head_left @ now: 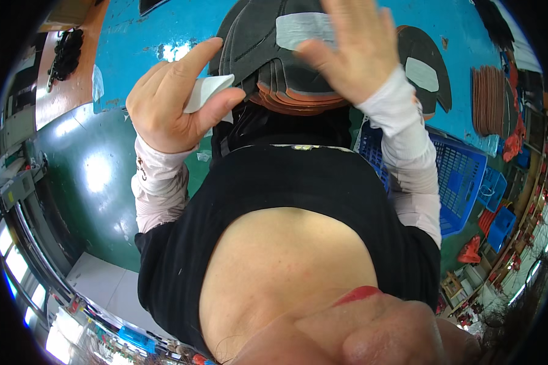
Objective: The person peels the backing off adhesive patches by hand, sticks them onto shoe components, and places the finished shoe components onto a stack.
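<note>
Pinched between thumb and forefinger of the left hand (pixel 173 103) is a white strip (pixel 206 91), apparently tape or backing paper. Right hand (pixel 353 45) is spread flat, gripping nothing, pressing the stack of dark cut pieces (pixel 268 67) on the blue table (pixel 134 30). A blue basket (pixel 456 176) stands nearby.

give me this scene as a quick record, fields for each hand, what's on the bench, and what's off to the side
left hand: left hand pinches a small white strip between thumb and fingers
right hand: right hand open, fingers spread, resting on a white patch on the top piece of the stack
stack: dark sole-shaped pieces piled with reddish-brown edges showing
bench: blue table
right side: another dark piece with white patch; blue plastic basket
floor: green
</note>
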A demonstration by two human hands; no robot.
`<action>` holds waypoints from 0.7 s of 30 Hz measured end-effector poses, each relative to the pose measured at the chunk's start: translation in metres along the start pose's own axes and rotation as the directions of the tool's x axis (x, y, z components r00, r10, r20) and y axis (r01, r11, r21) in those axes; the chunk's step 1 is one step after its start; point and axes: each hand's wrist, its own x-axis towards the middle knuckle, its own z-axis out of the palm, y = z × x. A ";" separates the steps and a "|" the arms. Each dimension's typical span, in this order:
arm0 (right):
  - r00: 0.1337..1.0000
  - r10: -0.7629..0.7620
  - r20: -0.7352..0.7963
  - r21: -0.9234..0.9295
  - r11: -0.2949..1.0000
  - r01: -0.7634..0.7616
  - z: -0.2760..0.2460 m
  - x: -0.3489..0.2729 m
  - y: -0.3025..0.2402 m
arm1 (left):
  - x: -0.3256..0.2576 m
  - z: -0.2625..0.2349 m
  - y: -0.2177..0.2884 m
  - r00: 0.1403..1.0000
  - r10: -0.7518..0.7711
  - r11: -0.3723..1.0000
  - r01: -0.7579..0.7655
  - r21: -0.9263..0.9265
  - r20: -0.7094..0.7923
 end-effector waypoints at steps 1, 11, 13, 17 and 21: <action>0.996 0.074 0.046 -0.026 0.997 -0.073 0.008 -0.008 0.014 | 0.004 -0.001 0.006 1.000 0.009 1.000 -0.009 -0.009 -0.006; 0.946 0.140 -0.293 0.017 0.990 -0.141 0.033 -0.037 0.059 | 0.017 0.045 0.038 0.976 0.070 0.997 -0.075 0.018 0.208; 0.897 0.142 -0.419 0.023 0.989 -0.146 0.037 -0.040 0.055 | 0.011 0.051 0.037 0.967 -0.005 0.995 -0.020 0.094 0.253; 0.786 0.082 -0.612 -0.018 0.993 -0.118 0.042 -0.039 0.046 | 0.006 0.052 0.041 0.958 -0.095 0.994 0.078 0.072 0.272; 0.721 0.092 -0.687 0.252 0.961 0.117 0.034 -0.044 0.041 | -0.003 0.053 0.036 0.933 -0.308 0.920 0.342 -0.191 0.186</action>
